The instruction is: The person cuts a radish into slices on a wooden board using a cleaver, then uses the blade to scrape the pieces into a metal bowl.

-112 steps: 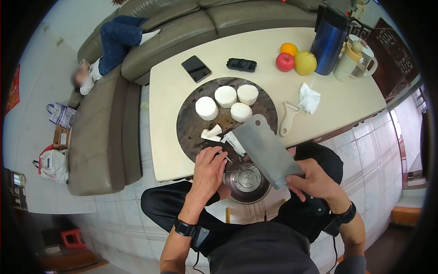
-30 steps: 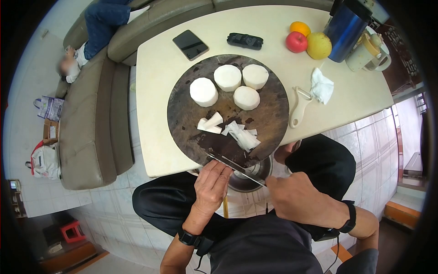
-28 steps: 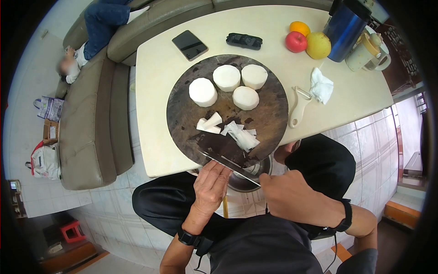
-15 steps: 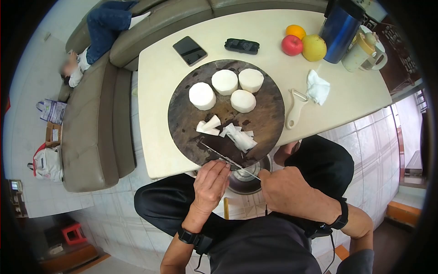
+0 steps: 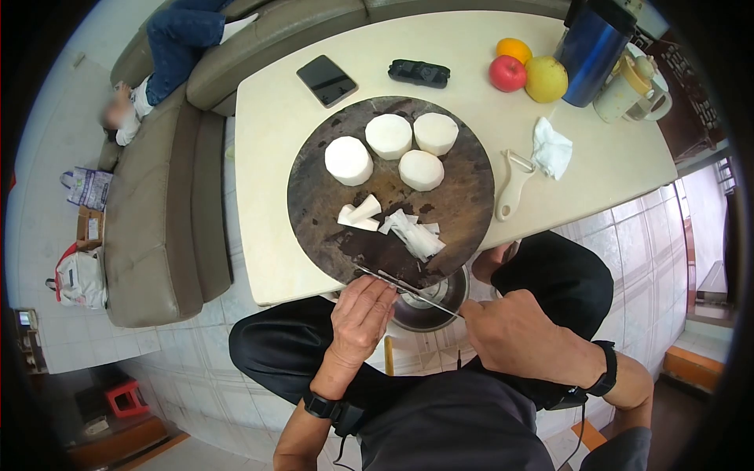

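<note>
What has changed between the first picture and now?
The right hand has turned the cleaver from broadside up to edge-on and lowered it across the near edge of the board, above the metal bowl; the left hand stays at the blade. The four round white pieces, cut strips and peeler lie unchanged.

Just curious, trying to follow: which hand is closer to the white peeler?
Right. The right hand, gripping the cleaver, is just past the table's near edge from the peeler; the left hand is farther aside, at the cutting board's near rim.
</note>
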